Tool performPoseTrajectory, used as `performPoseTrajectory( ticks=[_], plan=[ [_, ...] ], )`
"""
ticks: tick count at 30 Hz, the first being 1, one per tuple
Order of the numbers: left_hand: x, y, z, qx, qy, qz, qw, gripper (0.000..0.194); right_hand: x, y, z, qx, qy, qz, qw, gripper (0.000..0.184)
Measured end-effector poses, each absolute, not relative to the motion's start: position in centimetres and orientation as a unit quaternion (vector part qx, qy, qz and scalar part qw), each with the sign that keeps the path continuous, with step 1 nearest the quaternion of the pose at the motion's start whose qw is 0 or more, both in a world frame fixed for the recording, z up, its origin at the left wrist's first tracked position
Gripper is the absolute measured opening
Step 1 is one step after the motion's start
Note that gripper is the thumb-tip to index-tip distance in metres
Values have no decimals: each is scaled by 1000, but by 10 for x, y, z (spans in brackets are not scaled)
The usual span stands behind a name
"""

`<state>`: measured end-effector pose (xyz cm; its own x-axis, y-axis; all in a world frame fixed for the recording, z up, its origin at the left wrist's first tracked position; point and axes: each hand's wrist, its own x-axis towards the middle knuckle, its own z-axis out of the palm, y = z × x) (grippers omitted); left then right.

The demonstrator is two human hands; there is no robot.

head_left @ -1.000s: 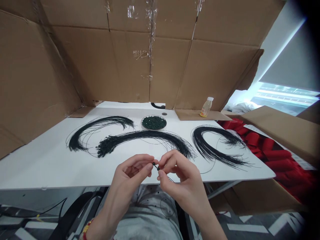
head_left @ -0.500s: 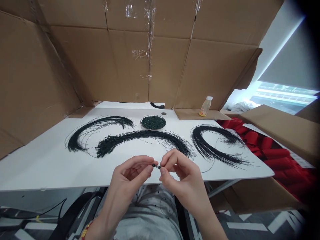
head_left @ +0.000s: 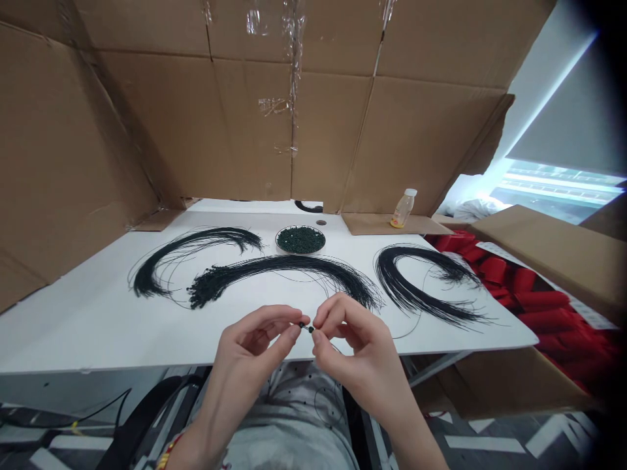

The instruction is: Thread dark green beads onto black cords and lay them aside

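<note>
My left hand [head_left: 257, 343] and my right hand [head_left: 350, 343] meet in pinches above the near edge of the white table [head_left: 88, 320]. Between their fingertips are two small dark beads [head_left: 306, 327] on a thin black cord that loops down over my lap [head_left: 326, 401]. My left fingers pinch one bead, my right fingers pinch the cord beside the other. Beyond the hands lies a bundle of beaded black cords [head_left: 284, 271], a bundle of plain cords [head_left: 189, 251] to the left and another [head_left: 424, 281] to the right. A round dish of dark green beads [head_left: 300, 239] sits further back.
Cardboard walls [head_left: 245, 124] enclose the back and left of the table. A small plastic bottle [head_left: 403, 209] stands on a cardboard flap at the back right. A box of red items [head_left: 529, 287] lies right of the table. Cables run on the floor at the lower left.
The hands have stayed nearly in place; the fingertips shifted slightly and the beads between them sit a little closer together.
</note>
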<state>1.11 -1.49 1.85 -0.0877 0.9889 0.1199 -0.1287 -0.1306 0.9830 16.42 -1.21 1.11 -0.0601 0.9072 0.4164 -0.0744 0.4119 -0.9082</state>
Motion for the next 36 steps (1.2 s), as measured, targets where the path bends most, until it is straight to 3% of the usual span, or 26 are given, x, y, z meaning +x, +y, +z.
performPoseTrajectory(
  ticks=[5, 11, 15, 21, 27, 31, 36],
  plan=[
    [10, -14, 19, 502, 440, 568, 481, 5, 168, -12, 16, -347, -627, 425, 553, 19],
    [-22, 33, 2, 620, 464, 472, 421, 29, 178, -7, 14, -370, -615, 423, 553, 16],
    [-43, 71, -27, 712, 530, 352, 297, 16, 187, -5, 13, -391, -588, 400, 583, 17],
    [-42, 83, -57, 719, 545, 321, 288, 15, 191, -3, 13, -398, -575, 388, 600, 18],
    [-36, 83, -56, 692, 522, 356, 349, 13, 188, 1, 7, -376, -599, 412, 575, 17],
    [-30, 63, -37, 644, 496, 386, 437, 27, 183, 4, 5, -354, -589, 468, 555, 17],
    [-17, 26, -17, 480, 401, 451, 637, 38, 171, 3, 1, -289, -562, 564, 531, 20]
  ],
)
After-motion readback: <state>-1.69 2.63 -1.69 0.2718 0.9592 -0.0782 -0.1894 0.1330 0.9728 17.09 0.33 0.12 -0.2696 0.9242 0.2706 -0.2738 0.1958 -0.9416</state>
